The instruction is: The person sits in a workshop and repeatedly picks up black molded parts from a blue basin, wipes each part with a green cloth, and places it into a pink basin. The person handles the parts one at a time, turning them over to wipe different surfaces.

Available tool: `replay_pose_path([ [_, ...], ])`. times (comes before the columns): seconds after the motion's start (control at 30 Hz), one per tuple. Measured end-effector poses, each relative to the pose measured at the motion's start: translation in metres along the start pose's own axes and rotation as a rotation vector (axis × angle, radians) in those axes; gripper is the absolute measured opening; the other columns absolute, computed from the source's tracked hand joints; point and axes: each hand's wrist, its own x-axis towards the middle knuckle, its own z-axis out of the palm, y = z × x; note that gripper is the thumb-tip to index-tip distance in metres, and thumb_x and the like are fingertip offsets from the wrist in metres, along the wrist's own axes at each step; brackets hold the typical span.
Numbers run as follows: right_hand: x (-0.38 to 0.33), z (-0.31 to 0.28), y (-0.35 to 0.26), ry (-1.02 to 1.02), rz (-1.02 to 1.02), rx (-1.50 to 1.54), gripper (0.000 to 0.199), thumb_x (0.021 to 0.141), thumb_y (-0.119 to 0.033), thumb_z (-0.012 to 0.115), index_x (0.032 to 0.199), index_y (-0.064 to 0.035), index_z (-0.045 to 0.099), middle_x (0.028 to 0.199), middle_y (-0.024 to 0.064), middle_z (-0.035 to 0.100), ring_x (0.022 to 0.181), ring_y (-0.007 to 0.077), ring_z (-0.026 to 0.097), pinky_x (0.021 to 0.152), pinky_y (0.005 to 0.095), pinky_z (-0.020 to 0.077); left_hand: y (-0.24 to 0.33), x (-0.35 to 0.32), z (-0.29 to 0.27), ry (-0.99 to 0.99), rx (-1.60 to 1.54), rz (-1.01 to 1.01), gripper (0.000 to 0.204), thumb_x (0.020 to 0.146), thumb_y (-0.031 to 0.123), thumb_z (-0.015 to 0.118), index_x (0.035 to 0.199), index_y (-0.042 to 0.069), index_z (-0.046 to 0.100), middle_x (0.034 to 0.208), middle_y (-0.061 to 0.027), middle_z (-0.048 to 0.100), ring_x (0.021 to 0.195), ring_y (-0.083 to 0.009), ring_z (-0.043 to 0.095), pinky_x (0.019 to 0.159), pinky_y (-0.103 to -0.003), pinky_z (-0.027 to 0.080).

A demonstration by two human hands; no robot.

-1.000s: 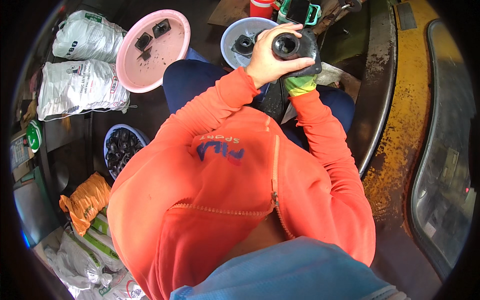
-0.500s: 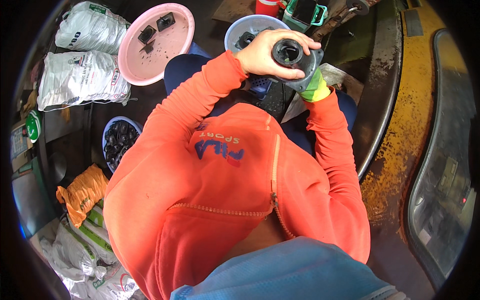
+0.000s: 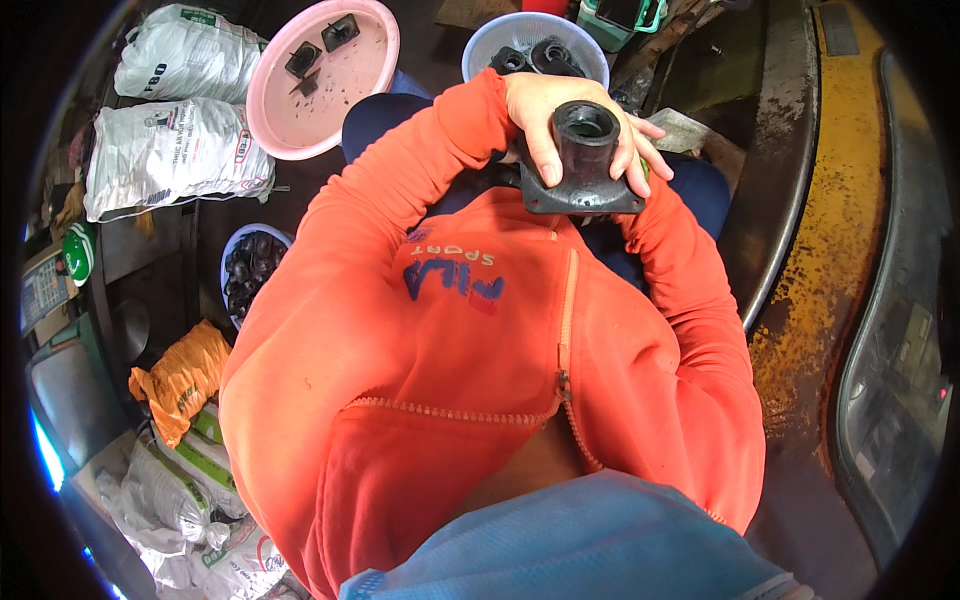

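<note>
My bare left hand [image 3: 545, 98] is wrapped over a black, hollow rubber-like part [image 3: 575, 190] in front of my chest. The part has a short round tube standing up from a flat square flange with holes at its corners. My thumb presses one side of the tube and my fingers reach round the other. Behind the part, my right hand is almost fully hidden; only a sliver of its yellow-green glove [image 3: 645, 172] shows, so its grip cannot be made out. Just beyond, a light blue basket [image 3: 508, 28] holds several similar black parts [image 3: 552, 56].
A pink basin [image 3: 345, 90] with a few black pieces stands far left, beside white sacks [image 3: 180, 155]. Nearer on the left are a blue basket [image 3: 227, 290] of dark pieces and an orange bag [image 3: 180, 380]. A rusty yellow panel [image 3: 815, 270] runs along the right.
The black part has come nearer to my body and tilted, so its tube points more upward and its flange edge faces me. My right glove has become mostly hidden behind it.
</note>
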Motion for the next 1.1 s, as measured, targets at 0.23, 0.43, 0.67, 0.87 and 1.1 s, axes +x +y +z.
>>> replay_pose_path([
  [0.23,0.046,0.027,-0.014,-0.092,0.030,0.426,0.056,0.099,-0.056,0.033,0.110,-0.0054,0.054,0.055,-0.0011,0.039,0.034,0.0089,0.027,0.034,0.0239,0.0220,-0.030,-0.016,0.007,1.027,-0.689,0.367,0.069,0.082,0.048,0.065,0.136,0.009,0.046,0.149,-0.0172,0.034,0.141,-0.0406,0.023,0.118,-0.056,0.015],
  [0.43,0.038,0.022,-0.028,0.440,-0.257,0.235,0.054,0.098,-0.054,0.037,0.110,-0.0044,0.055,0.060,-0.0031,0.042,0.037,0.0047,0.027,0.036,0.0214,0.0220,-0.028,-0.038,-0.008,1.036,-1.165,0.729,0.047,0.087,0.038,0.057,0.124,0.010,0.058,0.145,-0.0176,0.040,0.139,-0.0408,0.026,0.115,-0.060,0.018],
  [0.67,0.035,0.020,-0.040,0.820,-0.467,-0.187,0.038,0.094,-0.038,0.056,0.115,-0.0065,0.060,0.086,0.0005,0.062,0.052,0.0054,0.043,0.043,0.0205,0.0285,-0.028,-0.037,0.001,1.434,-0.128,-0.162,0.044,0.084,0.022,0.069,0.123,0.004,0.057,0.128,-0.0116,0.055,0.123,-0.0247,0.048,0.105,-0.042,0.038],
  [0.87,0.029,0.011,-0.045,0.664,-0.413,-0.094,0.033,0.089,-0.019,0.060,0.119,-0.0059,0.059,0.084,-0.0036,0.060,0.051,0.0015,0.040,0.042,0.0181,0.0245,-0.021,-0.043,0.016,1.406,-0.071,0.329,0.066,0.088,0.020,0.065,0.144,0.010,0.032,0.136,-0.0125,0.043,0.127,-0.0292,0.044,0.105,-0.044,0.040],
  [1.1,0.051,0.016,-0.026,1.053,-0.502,-0.836,0.052,0.089,-0.025,0.063,0.130,0.0007,0.045,0.101,0.0105,0.063,0.083,0.0132,0.061,0.061,0.0258,0.0490,-0.020,-0.052,0.030,1.269,-0.821,0.208,0.051,0.091,0.041,0.051,0.133,0.014,0.044,0.131,-0.0242,0.051,0.122,-0.0414,0.049,0.102,-0.061,0.036],
])
